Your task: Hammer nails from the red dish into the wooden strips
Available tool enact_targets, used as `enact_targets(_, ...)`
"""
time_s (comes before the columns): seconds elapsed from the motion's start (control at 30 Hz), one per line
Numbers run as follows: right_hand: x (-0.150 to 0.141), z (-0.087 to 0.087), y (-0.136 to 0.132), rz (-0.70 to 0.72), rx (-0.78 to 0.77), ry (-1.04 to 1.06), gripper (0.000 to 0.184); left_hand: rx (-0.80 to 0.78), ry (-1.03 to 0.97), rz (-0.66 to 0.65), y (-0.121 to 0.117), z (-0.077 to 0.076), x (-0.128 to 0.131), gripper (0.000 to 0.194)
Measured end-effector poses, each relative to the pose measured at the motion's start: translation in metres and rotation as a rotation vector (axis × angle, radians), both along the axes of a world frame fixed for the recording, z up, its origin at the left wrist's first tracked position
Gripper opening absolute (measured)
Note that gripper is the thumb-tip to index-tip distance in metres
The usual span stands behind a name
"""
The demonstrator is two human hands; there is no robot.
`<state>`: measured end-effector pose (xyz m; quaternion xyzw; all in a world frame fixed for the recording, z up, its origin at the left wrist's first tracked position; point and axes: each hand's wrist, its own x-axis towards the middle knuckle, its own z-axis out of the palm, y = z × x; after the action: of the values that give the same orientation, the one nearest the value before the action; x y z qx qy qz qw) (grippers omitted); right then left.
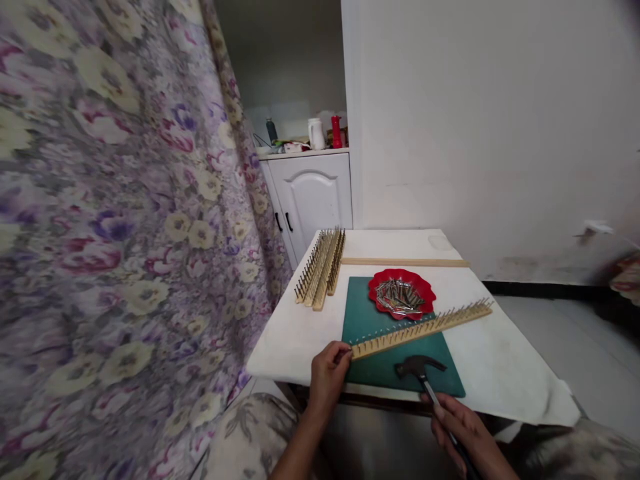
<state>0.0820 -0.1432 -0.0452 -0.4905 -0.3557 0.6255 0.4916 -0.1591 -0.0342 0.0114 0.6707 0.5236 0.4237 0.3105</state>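
My left hand (pixel 330 370) is closed at the near left end of a wooden strip (pixel 420 331), thumb and fingers pinched on it; whether a nail is also between the fingertips cannot be made out. Rows of nails stand up along the strip, which lies slantwise over a green mat (pixel 357 310) and past its right side. In my right hand (pixel 463 427) is a claw hammer (pixel 421 367), gripped by its handle, its dark head above the mat's front part. Behind the strip, a red scalloped dish (pixel 427 293) holds many loose nails (pixel 400 295).
Several nail-studded wooden strips (pixel 323 270) lie side by side at the table's back left. A bare wooden strip (pixel 405 263) lies across the back of the white-covered table (pixel 295 340). A flowered curtain (pixel 125 233) hangs at left; a white cabinet (pixel 315 200) stands behind.
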Motion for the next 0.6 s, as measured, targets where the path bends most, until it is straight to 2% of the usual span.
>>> enact_targets(0.17, -0.001, 0.006, -0.002, 0.004, 0.003, -0.02, 0.056, 0.055, 0.017, -0.022, 0.001, -0.001, 0.002, 0.012)
enact_targets(0.3, -0.006, 0.021, -0.01, 0.033, 0.07, -0.05, 0.053, 0.056, 0.001, -0.021, 0.001, 0.0, 0.003, 0.012)
enact_targets(0.43, -0.021, 0.053, -0.01, 0.117, 0.122, -0.128, 0.052, 0.058, -0.014, -0.017, 0.001, 0.001, 0.003, 0.013)
enact_targets(0.6, -0.051, 0.097, 0.009, 0.224, 0.204, -0.277, 0.043, 0.035, -0.047, -0.015, 0.001, 0.0, 0.003, 0.012)
